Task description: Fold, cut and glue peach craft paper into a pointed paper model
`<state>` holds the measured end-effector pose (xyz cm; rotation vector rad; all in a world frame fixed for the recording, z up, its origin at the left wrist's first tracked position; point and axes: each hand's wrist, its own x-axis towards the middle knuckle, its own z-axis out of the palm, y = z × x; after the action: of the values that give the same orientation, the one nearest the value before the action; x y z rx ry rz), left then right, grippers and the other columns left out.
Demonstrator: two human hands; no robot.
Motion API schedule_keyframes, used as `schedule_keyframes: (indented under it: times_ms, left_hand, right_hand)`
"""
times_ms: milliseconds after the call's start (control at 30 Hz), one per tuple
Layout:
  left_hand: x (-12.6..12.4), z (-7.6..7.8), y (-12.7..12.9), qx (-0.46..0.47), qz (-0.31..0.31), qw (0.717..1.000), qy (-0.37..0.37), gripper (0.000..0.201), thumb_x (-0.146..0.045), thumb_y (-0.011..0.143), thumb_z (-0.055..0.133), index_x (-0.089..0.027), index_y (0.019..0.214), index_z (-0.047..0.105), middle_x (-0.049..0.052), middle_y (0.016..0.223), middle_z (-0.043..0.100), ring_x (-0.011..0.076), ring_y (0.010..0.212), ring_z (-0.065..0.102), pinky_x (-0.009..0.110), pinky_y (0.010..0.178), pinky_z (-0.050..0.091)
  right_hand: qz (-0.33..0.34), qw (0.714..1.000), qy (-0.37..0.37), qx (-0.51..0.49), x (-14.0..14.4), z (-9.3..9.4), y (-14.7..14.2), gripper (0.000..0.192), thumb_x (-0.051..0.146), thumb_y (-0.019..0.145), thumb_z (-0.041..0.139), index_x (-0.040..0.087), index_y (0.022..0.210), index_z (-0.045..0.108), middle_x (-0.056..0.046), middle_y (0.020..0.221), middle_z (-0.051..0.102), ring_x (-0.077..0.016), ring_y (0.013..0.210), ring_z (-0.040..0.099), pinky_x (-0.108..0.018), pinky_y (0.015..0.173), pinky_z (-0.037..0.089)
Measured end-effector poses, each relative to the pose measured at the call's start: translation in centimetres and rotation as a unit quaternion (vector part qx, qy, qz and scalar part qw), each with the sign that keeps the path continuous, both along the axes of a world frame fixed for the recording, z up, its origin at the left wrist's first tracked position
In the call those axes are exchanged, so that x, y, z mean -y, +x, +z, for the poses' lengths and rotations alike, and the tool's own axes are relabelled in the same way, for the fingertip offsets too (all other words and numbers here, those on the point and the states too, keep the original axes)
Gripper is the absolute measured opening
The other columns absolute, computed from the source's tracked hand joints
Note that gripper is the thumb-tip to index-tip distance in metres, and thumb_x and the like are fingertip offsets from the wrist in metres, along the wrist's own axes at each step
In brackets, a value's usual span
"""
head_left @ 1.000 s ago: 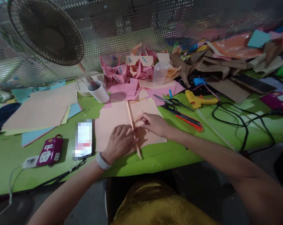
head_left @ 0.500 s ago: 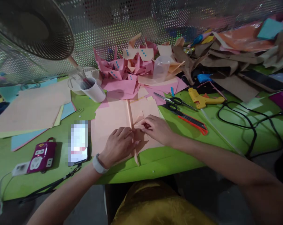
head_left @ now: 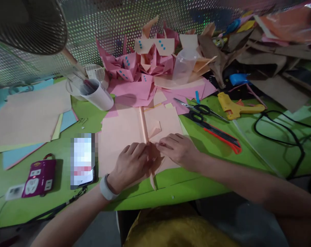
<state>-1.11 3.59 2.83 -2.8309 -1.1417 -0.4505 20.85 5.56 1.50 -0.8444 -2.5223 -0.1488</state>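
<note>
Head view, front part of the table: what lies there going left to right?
Purple power strip → phone → left hand → right hand → red-handled scissors → black cable.

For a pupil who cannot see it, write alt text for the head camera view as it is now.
A person's left hand and right hand press on a peach paper sheet beside its raised centre fold on a green table. Scissors and a yellow glue gun lie to the right, a phone to the left, folded pink paper shapes behind.
</note>
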Motion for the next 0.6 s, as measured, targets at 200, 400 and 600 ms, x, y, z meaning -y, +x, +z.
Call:
schedule_keyframes:
  times_ms: [200, 400, 600]
  left_hand:
    - [-0.03, 0.17, 0.09, 0.010, -0.001, 1.000, -0.004, 0.013, -0.020, 0.089, 0.049, -0.015, 0.095, 0.060, 0.009, 0.089, 0.064, 0.0217, 0.076, 0.056, 0.035, 0.060, 0.049]
    - [-0.07, 0.25, 0.12, 0.018, 0.002, 1.000, -0.006, 0.011, -0.021, 0.090, 0.048, -0.017, 0.093, 0.058, 0.009, 0.089, 0.064, 0.0211, 0.075, 0.056, 0.035, 0.059, 0.047]
    - [0.04, 0.20, -0.01, 0.002, 0.002, 1.000, -0.021, 0.006, -0.020, 0.086, 0.054, -0.017, 0.090, 0.058, 0.009, 0.089, 0.064, 0.0227, 0.077, 0.056, 0.036, 0.060, 0.048]
  right_hand:
    - [0.031, 0.999, 0.030, 0.029, 0.11, -0.14, 0.01, 0.021, 0.007, 0.093, 0.048, 0.009, 0.096, 0.069, -0.009, 0.090, 0.067, -0.0195, 0.078, 0.052, -0.034, 0.066, 0.040]
    - [0.034, 0.998, 0.005, 0.047, -0.02, -0.30, 0.39, 0.024, 0.006, 0.094, 0.046, 0.008, 0.102, 0.068, -0.012, 0.093, 0.067, -0.0204, 0.080, 0.054, -0.035, 0.067, 0.039]
    - [0.052, 0.996, 0.014, 0.071, -0.32, 0.22, 0.50, 0.025, 0.008, 0.095, 0.044, 0.009, 0.100, 0.069, -0.011, 0.092, 0.068, -0.0199, 0.080, 0.054, -0.034, 0.066, 0.039]
